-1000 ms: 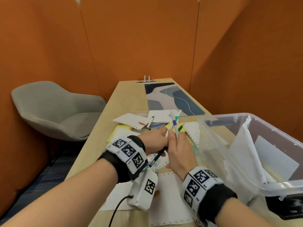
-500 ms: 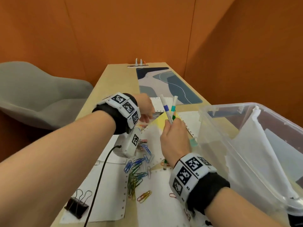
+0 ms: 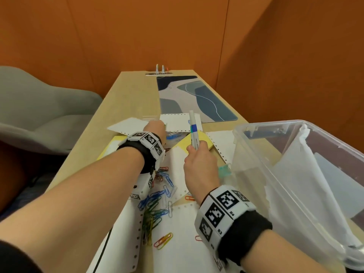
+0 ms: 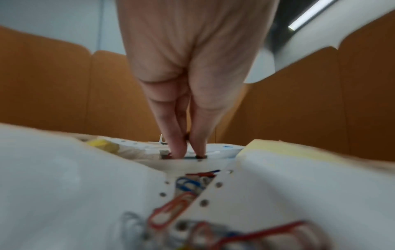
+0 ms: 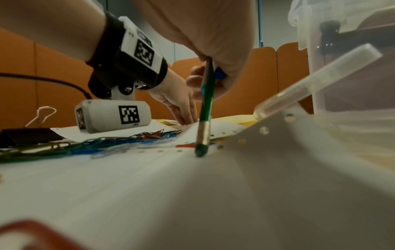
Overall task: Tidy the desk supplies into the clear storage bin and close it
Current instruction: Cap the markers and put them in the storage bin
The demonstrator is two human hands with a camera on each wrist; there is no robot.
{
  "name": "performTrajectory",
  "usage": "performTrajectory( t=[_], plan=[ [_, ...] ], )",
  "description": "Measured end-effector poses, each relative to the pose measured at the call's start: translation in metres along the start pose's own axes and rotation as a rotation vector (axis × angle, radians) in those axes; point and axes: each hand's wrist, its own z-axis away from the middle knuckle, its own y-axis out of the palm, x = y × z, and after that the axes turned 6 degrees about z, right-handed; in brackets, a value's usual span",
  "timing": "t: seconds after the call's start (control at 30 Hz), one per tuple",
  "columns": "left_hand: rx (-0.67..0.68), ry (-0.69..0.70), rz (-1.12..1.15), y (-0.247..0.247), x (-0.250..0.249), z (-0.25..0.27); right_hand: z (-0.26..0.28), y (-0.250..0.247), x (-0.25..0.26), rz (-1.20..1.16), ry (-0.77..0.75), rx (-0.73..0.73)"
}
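My right hand [image 3: 199, 160] grips a bunch of pens upright over the papers: a white marker with a blue band [image 3: 193, 131] sticks up from the fist. In the right wrist view a green pencil [image 5: 206, 108] hangs from that hand [image 5: 205, 79], its eraser end resting on the paper. My left hand [image 3: 155, 128] reaches forward, its straight fingers [image 4: 178, 145] touching a pen that lies on a white sheet; most of that pen is hidden. The clear storage bin [image 3: 256, 174] stands open at the right with white sheets inside.
Several coloured paper clips [image 3: 155, 205] lie scattered on perforated sheets between my arms. A black binder clip [image 5: 27, 133] sits at the left, a teal clip [image 3: 224, 170] beside the bin. A yellow pad [image 3: 202, 140], a patterned desk mat [image 3: 193, 99] and a grey chair [image 3: 39, 115] lie beyond.
My left hand has left the pen bunch and moved forward to the far sheets. The right hand keeps the pens and has stayed near the bin.
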Motion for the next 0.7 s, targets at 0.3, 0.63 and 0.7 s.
performTrajectory(
  t=[0.3, 0.63, 0.7],
  plan=[
    [0.073, -0.161, 1.525, -0.051, 0.003, 0.078, 0.009, -0.007, 0.009, -0.223, -0.195, 0.001],
    [0.314, 0.098, 1.634, -0.035, 0.013, 0.166, 0.009, -0.042, 0.035, -0.791, 0.04, -0.022],
    [0.316, 0.113, 1.566, -0.031, 0.006, 0.179, 0.015, -0.047, 0.043, -0.892, 0.045, -0.02]
  ],
)
